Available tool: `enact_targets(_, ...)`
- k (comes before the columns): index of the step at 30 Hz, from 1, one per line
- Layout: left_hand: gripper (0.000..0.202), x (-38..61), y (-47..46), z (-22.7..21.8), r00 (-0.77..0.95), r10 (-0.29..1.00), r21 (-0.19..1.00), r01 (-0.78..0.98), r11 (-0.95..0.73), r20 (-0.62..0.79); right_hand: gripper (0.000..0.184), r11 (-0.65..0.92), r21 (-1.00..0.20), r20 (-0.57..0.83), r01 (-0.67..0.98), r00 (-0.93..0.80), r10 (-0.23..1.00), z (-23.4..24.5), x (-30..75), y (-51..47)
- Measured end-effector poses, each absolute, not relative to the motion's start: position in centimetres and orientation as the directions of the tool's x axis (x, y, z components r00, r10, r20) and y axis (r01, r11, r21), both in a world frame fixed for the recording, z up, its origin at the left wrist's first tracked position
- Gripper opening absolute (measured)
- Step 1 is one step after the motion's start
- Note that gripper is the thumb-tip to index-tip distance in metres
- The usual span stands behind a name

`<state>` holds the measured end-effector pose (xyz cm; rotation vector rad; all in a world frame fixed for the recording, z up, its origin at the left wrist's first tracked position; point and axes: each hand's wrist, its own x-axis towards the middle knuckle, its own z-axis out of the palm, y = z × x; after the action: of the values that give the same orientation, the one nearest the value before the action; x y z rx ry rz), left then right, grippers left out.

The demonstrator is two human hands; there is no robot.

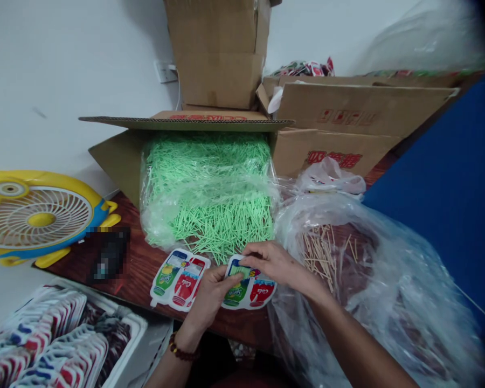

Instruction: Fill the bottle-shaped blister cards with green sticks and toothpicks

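Observation:
My left hand (210, 295) and my right hand (272, 264) both pinch a flat bottle-shaped candy pack (251, 293) printed green, red and blue, held just above the brown table's near edge. The right fingers press on the pack's top rim. A second pack of the same kind (180, 279) lies on the table just left of my left hand. Right behind both packs sits a plastic-lined pile of green sticks (208, 196) spilling from an open cardboard box.
A clear bag with pale wooden sticks (323, 250) lies at the right. Cardboard boxes (339, 121) stand behind. A yellow and blue desk fan (36, 215) lies at the left. A tray of stacked packs (60, 337) fills the lower left. A blue panel (448, 178) borders the right.

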<state>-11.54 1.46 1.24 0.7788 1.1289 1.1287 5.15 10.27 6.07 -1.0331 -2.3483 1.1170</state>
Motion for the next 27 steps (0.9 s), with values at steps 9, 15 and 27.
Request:
enact_targets(9,0.02,-11.6,1.2,1.7,0.028,0.959,0.916,-0.292,0.276,-0.28,0.024,0.448,-0.749,0.011,0.488,-0.667,0.745,6.0,5.5,10.3)
enact_targets(15,0.02,-11.8,1.5,1.2,-0.018,0.957,0.925,-0.262,0.274,-0.288,0.019,0.426,-0.769,-0.002,0.476,-0.669,0.743,6.3,5.6,10.4)
enact_targets(27,0.021,-11.2,1.7,1.1,0.047,0.952,0.915,-0.267,0.303,-0.301,0.017,0.375,-0.788,-0.033,0.488,-0.642,0.766,5.2,6.2,10.6)
